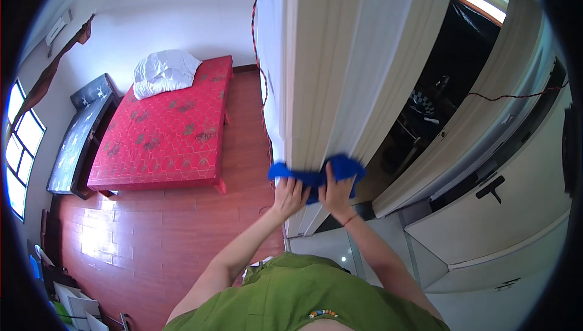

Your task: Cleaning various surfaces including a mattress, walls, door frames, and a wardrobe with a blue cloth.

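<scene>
Both my hands press a blue cloth [314,178] against a cream door frame [328,80] that rises straight ahead of me. Bent fingers of my left hand [290,199] lie over the cloth's left part, near the bedroom-side edge of the frame. My right hand [337,192], a red cord round its wrist, holds the cloth's bunched right part. Some of the cloth's edge is blurred. Its far side against the frame is hidden.
A twisted red and black wire [262,76] hangs along the frame's left side. Left, a bed with a red mattress [164,130] stands on reddish wood flooring [182,231]. To the right are a dark doorway [451,62] and a white door with a black handle [491,190].
</scene>
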The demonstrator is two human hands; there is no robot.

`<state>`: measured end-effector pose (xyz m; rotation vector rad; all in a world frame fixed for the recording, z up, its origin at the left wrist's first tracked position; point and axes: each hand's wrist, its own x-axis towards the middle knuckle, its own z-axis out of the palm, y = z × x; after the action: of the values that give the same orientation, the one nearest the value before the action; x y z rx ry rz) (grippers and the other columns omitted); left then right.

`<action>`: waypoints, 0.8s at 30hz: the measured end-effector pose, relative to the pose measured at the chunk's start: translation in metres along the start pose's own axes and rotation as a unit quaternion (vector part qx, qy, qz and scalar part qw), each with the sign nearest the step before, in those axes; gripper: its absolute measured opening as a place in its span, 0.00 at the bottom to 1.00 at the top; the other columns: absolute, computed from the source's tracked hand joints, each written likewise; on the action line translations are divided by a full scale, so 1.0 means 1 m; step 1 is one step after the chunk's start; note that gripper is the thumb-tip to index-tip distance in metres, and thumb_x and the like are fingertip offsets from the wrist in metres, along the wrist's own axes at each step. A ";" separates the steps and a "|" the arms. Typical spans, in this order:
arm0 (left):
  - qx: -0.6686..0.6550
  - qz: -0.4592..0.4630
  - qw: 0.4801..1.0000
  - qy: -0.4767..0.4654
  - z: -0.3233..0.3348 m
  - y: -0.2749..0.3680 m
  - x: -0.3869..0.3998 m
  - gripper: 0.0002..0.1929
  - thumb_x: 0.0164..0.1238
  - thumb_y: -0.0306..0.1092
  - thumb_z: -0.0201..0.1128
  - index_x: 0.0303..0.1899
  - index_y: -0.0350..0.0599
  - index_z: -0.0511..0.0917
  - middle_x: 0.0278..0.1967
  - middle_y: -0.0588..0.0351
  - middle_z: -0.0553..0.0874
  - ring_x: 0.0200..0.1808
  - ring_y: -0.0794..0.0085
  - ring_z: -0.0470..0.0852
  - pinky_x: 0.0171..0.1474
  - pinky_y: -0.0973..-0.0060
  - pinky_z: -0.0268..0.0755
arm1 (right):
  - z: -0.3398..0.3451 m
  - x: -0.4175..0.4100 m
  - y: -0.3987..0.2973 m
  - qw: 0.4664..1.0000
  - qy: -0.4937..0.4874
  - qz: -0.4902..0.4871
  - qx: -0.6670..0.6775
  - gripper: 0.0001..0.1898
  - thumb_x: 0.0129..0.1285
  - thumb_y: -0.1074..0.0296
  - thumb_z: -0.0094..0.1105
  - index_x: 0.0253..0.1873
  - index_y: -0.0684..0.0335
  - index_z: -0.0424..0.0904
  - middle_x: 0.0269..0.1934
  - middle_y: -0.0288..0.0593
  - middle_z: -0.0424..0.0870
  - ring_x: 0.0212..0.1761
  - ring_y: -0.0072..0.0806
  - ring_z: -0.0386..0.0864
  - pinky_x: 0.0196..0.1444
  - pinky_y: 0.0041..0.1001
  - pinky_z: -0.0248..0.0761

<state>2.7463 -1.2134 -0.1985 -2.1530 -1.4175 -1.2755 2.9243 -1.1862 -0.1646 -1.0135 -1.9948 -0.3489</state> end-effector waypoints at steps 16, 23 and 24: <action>-0.319 0.113 0.928 0.154 -0.072 0.012 0.158 0.42 0.63 0.38 0.66 0.74 0.27 0.55 0.74 0.19 0.55 0.75 0.18 0.49 0.75 0.36 0.45 | -0.050 0.138 -0.054 0.954 0.259 0.039 0.149 0.50 0.72 0.57 0.55 0.78 0.79 0.27 0.79 0.69 0.40 0.80 0.61 0.47 0.80 0.51 0.40; -0.244 0.074 0.949 -0.187 0.060 -0.059 -0.075 0.46 0.60 0.46 0.70 0.70 0.22 0.58 0.71 0.19 0.60 0.74 0.23 0.55 0.76 0.37 0.50 | 0.072 -0.143 0.014 0.995 -0.059 0.036 0.078 0.45 0.71 0.61 0.58 0.79 0.71 0.35 0.71 0.71 0.64 0.73 0.69 0.62 0.77 0.59 0.44; -0.245 0.069 0.948 -0.192 0.068 -0.063 -0.106 0.46 0.60 0.46 0.70 0.70 0.22 0.58 0.71 0.19 0.60 0.74 0.23 0.55 0.76 0.37 0.50 | 0.079 -0.166 0.005 0.997 -0.057 0.042 0.023 0.48 0.68 0.61 0.63 0.78 0.72 0.35 0.66 0.72 0.69 0.69 0.70 0.66 0.73 0.61 0.51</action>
<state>2.7142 -1.2046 -0.3349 -2.9068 -1.1227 -1.3107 2.9348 -1.2256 -0.3439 -1.1055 -2.0447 -0.2023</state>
